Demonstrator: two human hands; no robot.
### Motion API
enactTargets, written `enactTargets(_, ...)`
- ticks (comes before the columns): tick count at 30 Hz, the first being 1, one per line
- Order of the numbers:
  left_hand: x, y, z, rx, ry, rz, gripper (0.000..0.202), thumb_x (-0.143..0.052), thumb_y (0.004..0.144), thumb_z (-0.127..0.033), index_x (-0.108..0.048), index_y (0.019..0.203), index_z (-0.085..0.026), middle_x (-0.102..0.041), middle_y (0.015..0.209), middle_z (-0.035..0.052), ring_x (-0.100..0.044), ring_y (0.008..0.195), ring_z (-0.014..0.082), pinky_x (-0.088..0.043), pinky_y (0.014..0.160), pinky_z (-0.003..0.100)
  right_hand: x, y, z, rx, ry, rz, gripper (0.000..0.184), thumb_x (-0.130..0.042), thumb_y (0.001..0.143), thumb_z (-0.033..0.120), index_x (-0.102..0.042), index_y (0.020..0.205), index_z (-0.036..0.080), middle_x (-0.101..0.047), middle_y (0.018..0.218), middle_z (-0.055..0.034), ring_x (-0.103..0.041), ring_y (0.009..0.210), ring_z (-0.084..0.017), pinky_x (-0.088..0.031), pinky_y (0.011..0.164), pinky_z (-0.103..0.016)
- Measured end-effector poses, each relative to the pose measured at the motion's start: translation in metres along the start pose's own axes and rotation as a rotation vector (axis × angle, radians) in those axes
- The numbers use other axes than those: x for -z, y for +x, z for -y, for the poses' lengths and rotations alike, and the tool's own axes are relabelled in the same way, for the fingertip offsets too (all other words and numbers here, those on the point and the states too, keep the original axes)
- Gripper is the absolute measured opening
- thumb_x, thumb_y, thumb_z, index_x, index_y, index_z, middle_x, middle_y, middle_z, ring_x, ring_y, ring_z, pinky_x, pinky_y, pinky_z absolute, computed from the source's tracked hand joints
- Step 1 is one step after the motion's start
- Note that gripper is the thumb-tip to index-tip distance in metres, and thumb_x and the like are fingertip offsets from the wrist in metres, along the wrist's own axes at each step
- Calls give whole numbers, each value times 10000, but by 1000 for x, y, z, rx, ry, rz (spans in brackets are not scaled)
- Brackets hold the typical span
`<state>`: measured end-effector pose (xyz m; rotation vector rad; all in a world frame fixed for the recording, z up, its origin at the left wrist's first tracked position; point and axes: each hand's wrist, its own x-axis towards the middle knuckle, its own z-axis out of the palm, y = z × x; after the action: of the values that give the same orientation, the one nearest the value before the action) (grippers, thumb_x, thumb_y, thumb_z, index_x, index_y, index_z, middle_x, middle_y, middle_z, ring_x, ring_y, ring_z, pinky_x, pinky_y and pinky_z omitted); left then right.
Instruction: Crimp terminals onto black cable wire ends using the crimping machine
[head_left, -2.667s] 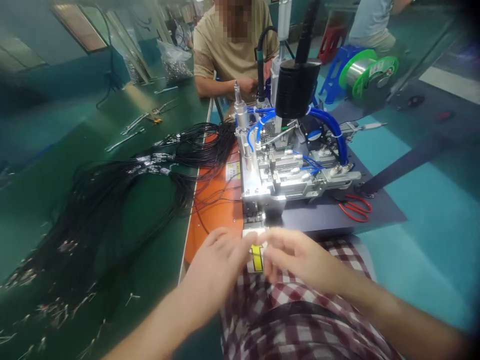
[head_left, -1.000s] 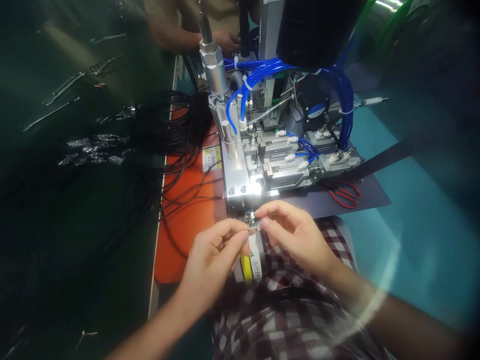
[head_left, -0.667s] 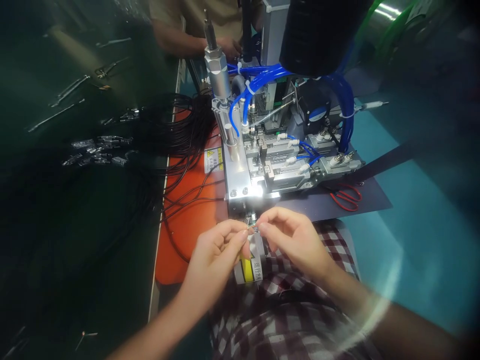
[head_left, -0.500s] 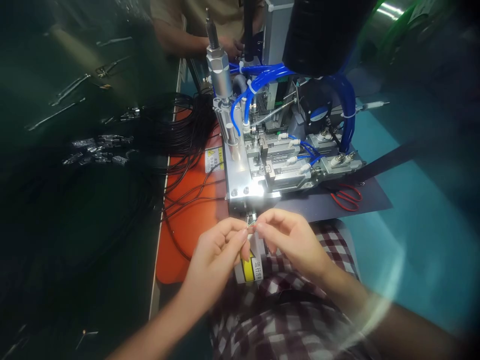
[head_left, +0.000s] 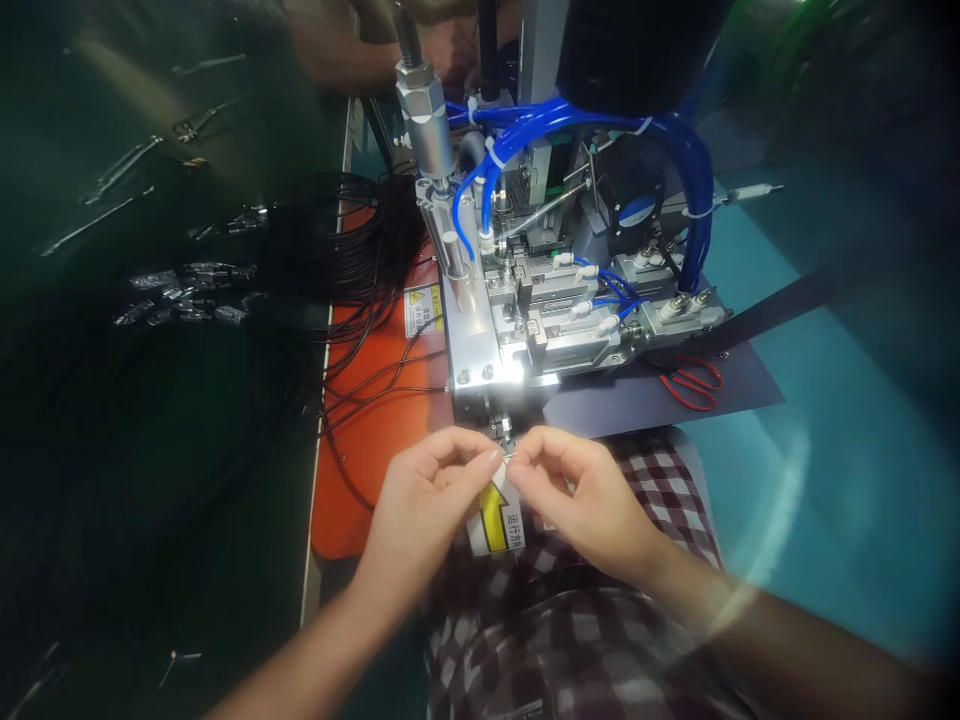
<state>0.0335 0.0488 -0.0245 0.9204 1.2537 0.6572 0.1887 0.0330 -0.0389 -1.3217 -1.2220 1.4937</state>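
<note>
Pinching fine wires (head_left: 511,456) between their fingertips, the left hand (head_left: 427,488) and right hand (head_left: 589,492) nearly meet, both closed on the strands, which are too small to make out fully. The wires sit just in front of the machine (head_left: 476,340), over a label (head_left: 511,530) with a yellow arrow. Black cables (head_left: 360,235) run from the orange board (head_left: 382,420) onto the bench (head_left: 150,450). Red-handled pliers (head_left: 691,381) lie beside the machine.
</note>
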Motion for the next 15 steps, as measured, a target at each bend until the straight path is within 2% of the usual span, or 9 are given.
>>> enactTargets(5, -1, 0, 2, 23, -40, 10, 244, -648, 838, -382, -619, 772, -149, -387, 500, -68, -287, 452, 34, -220, 443, 177, -3, 1, -9, -4, 1, 8, 145, -568, 876, 264, -570, 762, 175, -539, 653, 22, -457, 558, -99, -374, 520, -229)
enactTargets(8, -1, 1, 2, 23, -33, -17, 242, -658, 829, -388, -619, 786, -153, -392, 490, -71, -283, 440, 32, -214, 431, 171, 2, 5, -9, -4, -36, 5, 135, -597, 859, 272, -618, 778, 165, -577, 674, 9, -475, 573, -104, -385, 538, -234)
enactTargets(12, -2, 0, 1, 39, -14, -39, 248, -675, 810, -402, -625, 799, -159, -405, 487, -73, -295, 441, 33, -223, 420, 155, 14, 9, 0, -38, 33, -49, 153, -634, 836, 301, -623, 784, 158, -527, 614, 33, -414, 509, -82, -331, 468, -217)
enactTargets(15, -2, 0, 2, 29, -4, -25, 233, -681, 805, -393, -633, 804, -166, -407, 494, -75, -298, 448, 35, -236, 425, 151, 19, 11, 6, -95, 153, 14, 178, -648, 825, 319, -609, 764, 156, -505, 591, 47, -370, 458, -62, -278, 415, -207)
